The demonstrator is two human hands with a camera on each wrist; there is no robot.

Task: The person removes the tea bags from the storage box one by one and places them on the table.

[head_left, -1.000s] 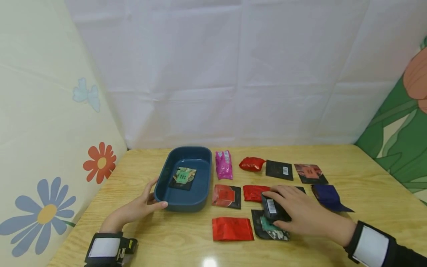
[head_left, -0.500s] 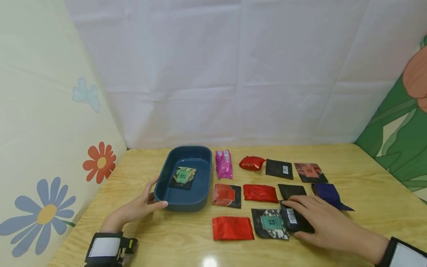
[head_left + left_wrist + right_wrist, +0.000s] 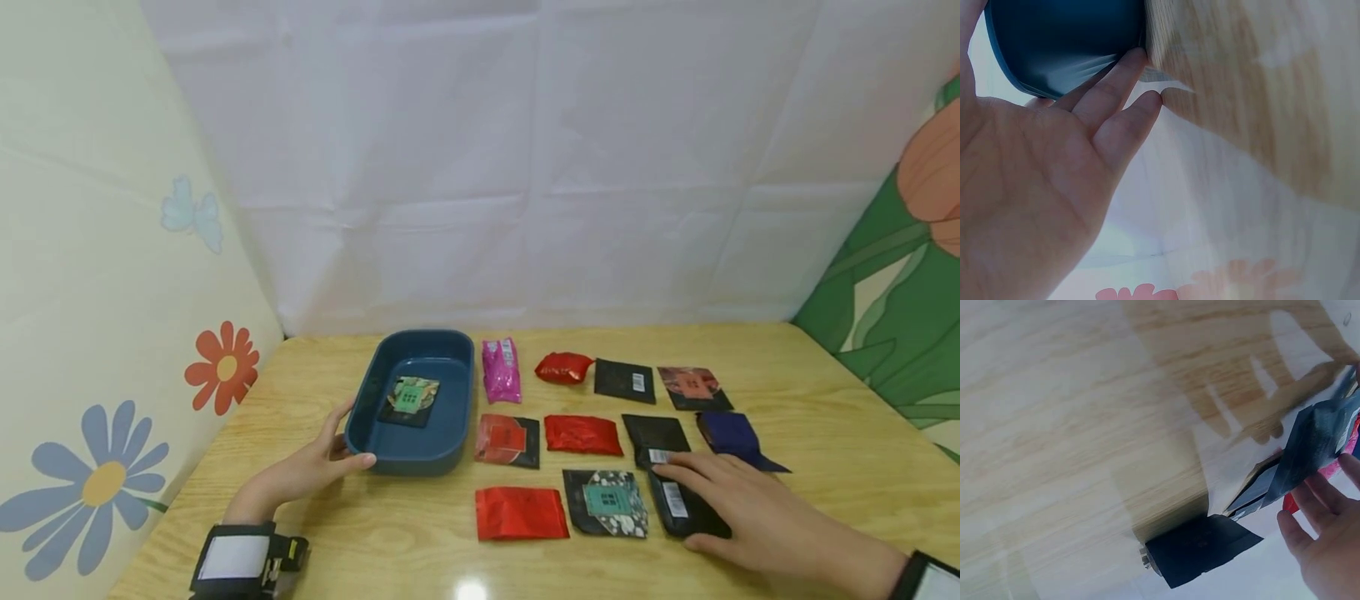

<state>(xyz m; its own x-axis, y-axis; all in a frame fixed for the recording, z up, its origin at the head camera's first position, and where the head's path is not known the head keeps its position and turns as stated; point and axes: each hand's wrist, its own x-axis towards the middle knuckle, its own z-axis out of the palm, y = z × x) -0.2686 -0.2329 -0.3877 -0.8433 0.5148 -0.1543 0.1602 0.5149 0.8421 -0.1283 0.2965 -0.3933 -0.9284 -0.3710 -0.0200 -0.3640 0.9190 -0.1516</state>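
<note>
At the left, my left hand (image 3: pixel 318 462) holds the near left corner of a blue plastic box (image 3: pixel 356 417), thumb at the front wall and fingers along the side. The left wrist view shows its fingers (image 3: pixel 1107 90) against the box's outer wall. Inside the box lies a black sachet with a green label (image 3: pixel 411 400). On the right, my right hand (image 3: pixel 738 512) grips a black sachet with a white barcode label (image 3: pixel 677 500) from above. Behind it lies another black sachet (image 3: pixel 656 435). The right wrist view shows the gripped sachet (image 3: pixel 1313 447) tilted beside the fingers.
Several packets lie in rows: a pink packet (image 3: pixel 501 371), a round red packet (image 3: pixel 564 367), flat red packets (image 3: pixel 522 513), a green-labelled sachet (image 3: pixel 606 502) and a dark blue pouch (image 3: pixel 731 437). A white cloth (image 3: pixel 420 208) hangs behind the table (image 3: pixel 390 533).
My right hand has moved right with the black sachet, from over the green-labelled sachet to its right side, uncovering it and the red packet behind. My left hand stays at the box.
</note>
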